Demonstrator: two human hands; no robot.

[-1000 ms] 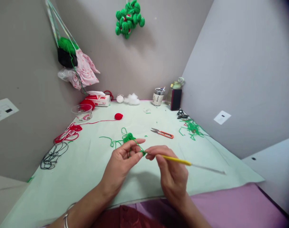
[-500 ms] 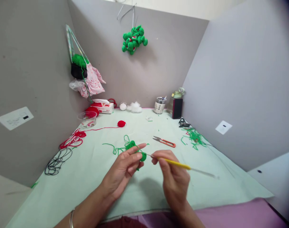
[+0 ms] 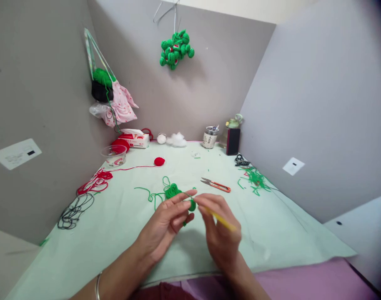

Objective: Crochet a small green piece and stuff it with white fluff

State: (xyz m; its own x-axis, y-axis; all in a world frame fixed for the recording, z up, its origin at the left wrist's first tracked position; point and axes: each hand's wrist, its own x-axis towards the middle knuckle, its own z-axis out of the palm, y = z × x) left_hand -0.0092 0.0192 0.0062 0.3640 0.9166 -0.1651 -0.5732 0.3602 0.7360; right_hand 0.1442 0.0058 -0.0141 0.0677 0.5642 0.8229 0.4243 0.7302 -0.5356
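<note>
My left hand (image 3: 167,221) pinches a small green crochet piece (image 3: 192,204) between thumb and fingers, with green yarn running over the index finger. My right hand (image 3: 221,227) is closed around a crochet hook (image 3: 221,219) with a yellow handle. The hook's tip meets the crochet piece, but the tip itself is hidden by fingers. Just beyond my left hand lies a bundle of green yarn (image 3: 171,191), its loose tail curling to the left on the pale cloth. Orange-handled thread snips (image 3: 216,184) rest on the cloth beyond my right hand.
Red yarn (image 3: 98,181) and black cord (image 3: 74,212) lie along the left edge; a red ball (image 3: 159,161) sits mid-table. Green scraps (image 3: 256,179) lie at right. A plastic tub (image 3: 114,156), tissue box (image 3: 134,138), pen holder (image 3: 210,138) and phone (image 3: 233,141) stand behind.
My right hand has moved left, closer to the crochet piece, and the hook has swung to a steeper angle. My left hand has shifted slightly right with the piece still in it.
</note>
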